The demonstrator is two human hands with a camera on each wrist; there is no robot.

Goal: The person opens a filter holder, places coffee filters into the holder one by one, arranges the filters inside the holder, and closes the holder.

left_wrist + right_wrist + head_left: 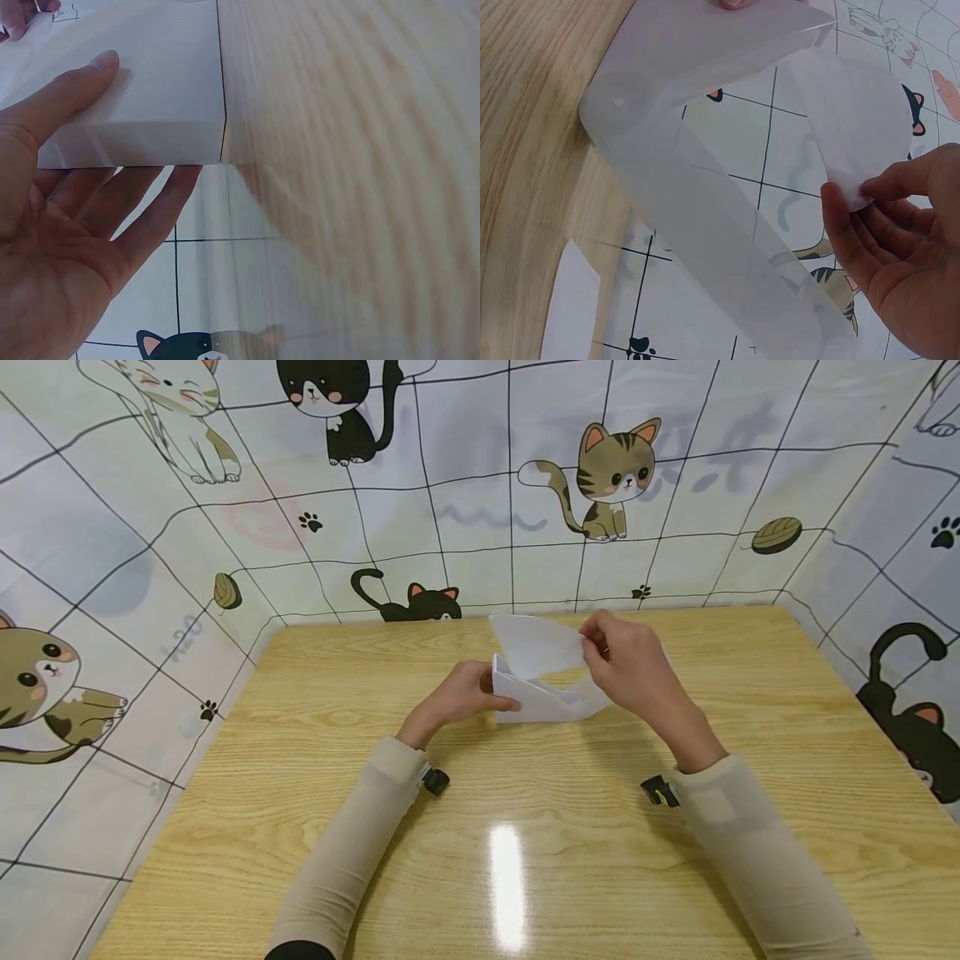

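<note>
A slim white plastic case [528, 703] is held at its left end by my left hand [468, 691]. In the left wrist view the thumb lies on the flat face of the case [161, 71], and the other fingers pass behind it. From the case's other end a translucent hinged strip [705, 240] swings outward on a round pivot. My right hand [633, 668] pinches the corner of a thin white sheet [532, 643] between thumb and fingertips. The sheet stands above the case, its lower edge overlapping the case's opening in the head view.
Under both arms spreads a wood-grain table [517, 802], with a bright light reflection near its front. A cloth backdrop [465, 502] printed with cats and grid lines rises behind the table and along both sides. Small dark devices [435, 781] sit at both sleeve cuffs.
</note>
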